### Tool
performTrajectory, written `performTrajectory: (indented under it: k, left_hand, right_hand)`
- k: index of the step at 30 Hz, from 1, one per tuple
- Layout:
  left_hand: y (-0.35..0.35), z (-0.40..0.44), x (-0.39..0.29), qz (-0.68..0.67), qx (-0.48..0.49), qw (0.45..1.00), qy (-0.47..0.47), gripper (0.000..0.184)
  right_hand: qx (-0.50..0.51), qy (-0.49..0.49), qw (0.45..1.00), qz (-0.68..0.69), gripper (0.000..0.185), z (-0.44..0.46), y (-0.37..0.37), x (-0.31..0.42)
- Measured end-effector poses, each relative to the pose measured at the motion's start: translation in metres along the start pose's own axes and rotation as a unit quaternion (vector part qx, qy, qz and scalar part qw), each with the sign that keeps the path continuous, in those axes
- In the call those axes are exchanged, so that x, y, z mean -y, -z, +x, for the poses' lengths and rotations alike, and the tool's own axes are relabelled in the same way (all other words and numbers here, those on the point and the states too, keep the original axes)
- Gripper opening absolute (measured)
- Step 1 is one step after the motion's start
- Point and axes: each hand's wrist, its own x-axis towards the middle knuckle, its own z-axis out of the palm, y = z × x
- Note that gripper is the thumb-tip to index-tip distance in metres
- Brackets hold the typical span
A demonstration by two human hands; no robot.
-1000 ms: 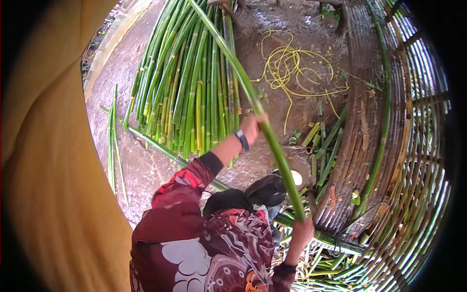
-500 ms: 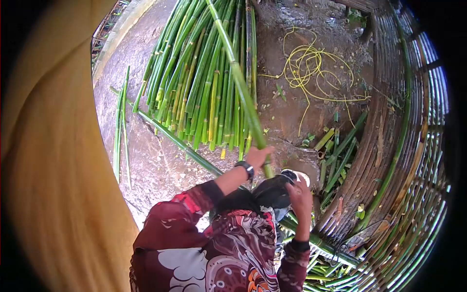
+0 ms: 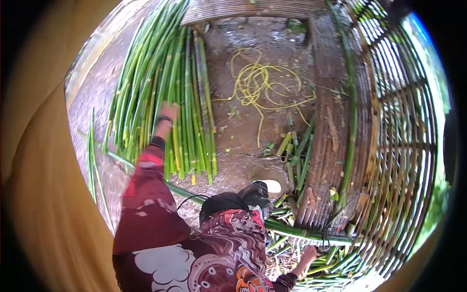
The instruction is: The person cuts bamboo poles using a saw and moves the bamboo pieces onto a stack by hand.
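Note:
My left hand (image 3: 169,112), with a dark watch on its wrist, reaches forward over the pile of green bamboo poles (image 3: 187,146). Motion smears its fingers, so whether they grip a pole is unclear. At the lower right, my right hand (image 3: 307,254) is low beside a thick green bamboo pole (image 3: 292,231) that lies crosswise. Its fingers look curled, and what may be in them is hidden. Cut bamboo pieces (image 3: 279,246) lie under and around that hand. One of my shoes (image 3: 270,186) shows between the pile and the crosswise pole.
A tangled yellow rope (image 3: 255,85) lies on the muddy ground beyond the pile. Short bamboo offcuts (image 3: 300,155) rest beside a slatted bench (image 3: 326,146). A bamboo slat fence (image 3: 401,131) curves along the right. Yellowish cloth (image 3: 53,170) blocks the left side. Thin strips (image 3: 92,160) lie near it.
My left hand has moved forward and left, from the near end of a bamboo pole to over the pile. My right hand has dropped lower, near the crosswise pole. The view has turned rightward.

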Motion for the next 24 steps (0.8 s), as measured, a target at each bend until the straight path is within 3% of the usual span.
performTrajectory:
  k: [1,2,3,4,5,6,7,8,9,10,11,12,13,14,15,16,17,18,19,22,24]
  left_hand:
    - [-0.044,-0.050,-0.073,0.156,0.152,0.972,-0.086,0.059]
    - [-0.086,-0.101,-0.149,0.298,0.288,0.880,-0.233,0.052]
    - [-0.127,-0.153,-0.225,0.342,0.380,0.777,-0.367,0.046]
    - [-0.164,-0.212,-0.275,0.252,0.457,0.765,-0.378,0.047]
    - [-0.220,-0.292,-0.302,0.091,0.439,0.798,-0.403,0.048]
    - [-0.276,-0.369,-0.330,-0.060,0.421,0.793,-0.437,0.050]
    - [-0.277,-0.440,-0.388,-0.055,0.517,0.718,-0.463,0.039]
    - [-0.219,-0.506,-0.433,-0.177,0.560,0.664,-0.463,0.027]
    - [-0.160,-0.557,-0.466,-0.154,0.543,0.607,-0.560,0.024]
    - [-0.154,-0.603,-0.473,-0.321,0.544,0.515,-0.580,0.023]
    - [-0.171,-0.644,-0.484,-0.333,0.607,0.420,-0.587,0.023]
    - [-0.131,-0.662,-0.495,-0.250,0.579,0.424,-0.650,0.024]
    - [-0.118,-0.680,-0.495,-0.199,0.582,0.411,-0.672,0.026]
    - [-0.123,-0.693,-0.489,-0.148,0.571,0.406,-0.698,0.030]
    - [-0.156,-0.704,-0.474,-0.158,0.503,0.394,-0.753,0.033]
    - [-0.189,-0.711,-0.455,-0.168,0.429,0.381,-0.802,0.036]
    - [-0.207,-0.709,-0.436,-0.118,0.414,0.375,-0.821,0.037]
    - [-0.238,-0.705,-0.445,-0.064,0.403,0.362,-0.838,0.038]
    - [-0.265,-0.701,-0.422,-0.066,0.363,0.345,-0.863,0.040]
    - [-0.313,-0.689,-0.376,-0.040,0.312,0.294,-0.903,0.053]
    - [-0.320,-0.691,-0.357,-0.035,0.300,0.311,-0.901,0.059]
  right_hand:
    - [0.034,-0.015,0.996,0.078,0.037,-0.013,-0.025,-0.012]
    - [0.067,-0.027,0.985,0.159,0.036,-0.027,-0.047,-0.019]
    - [0.091,-0.038,0.990,0.102,0.033,-0.050,-0.067,-0.019]
    - [0.112,-0.060,0.991,0.047,0.030,-0.078,-0.086,-0.019]
    - [0.114,-0.003,0.993,-0.043,0.030,-0.100,-0.097,-0.012]
    - [0.111,0.028,0.984,-0.140,0.030,-0.136,-0.091,-0.017]
    - [0.033,0.095,0.983,-0.155,0.034,-0.165,-0.105,-0.048]
    - [-0.050,0.157,0.970,-0.178,0.046,-0.190,-0.117,-0.076]
    - [-0.075,0.083,0.966,-0.233,0.051,-0.213,-0.132,-0.105]
    - [-0.099,0.121,0.967,-0.199,0.045,-0.233,-0.164,-0.221]
    - [-0.098,0.033,0.969,-0.225,0.025,-0.257,-0.147,-0.163]
    - [-0.152,-0.214,0.965,0.014,0.009,-0.265,-0.143,-0.152]
    - [-0.120,-0.170,0.959,-0.193,0.011,-0.281,-0.148,-0.176]
    - [-0.115,-0.171,0.953,-0.220,0.008,-0.293,-0.155,-0.194]
    - [-0.109,-0.208,0.961,-0.146,0.010,-0.301,-0.154,-0.195]
    - [-0.099,-0.217,0.951,-0.198,0.017,-0.308,-0.172,-0.222]
    - [-0.089,-0.400,0.912,-0.033,0.033,-0.304,-0.163,-0.205]
    - [-0.066,-0.404,0.912,0.014,0.052,-0.285,-0.163,-0.207]
    - [-0.101,-0.394,0.913,0.041,0.055,-0.279,-0.162,-0.198]
    - [-0.125,-0.348,0.924,0.101,0.054,-0.254,-0.212,-0.253]
    - [-0.089,-0.402,0.870,0.273,0.047,-0.230,-0.242,-0.291]
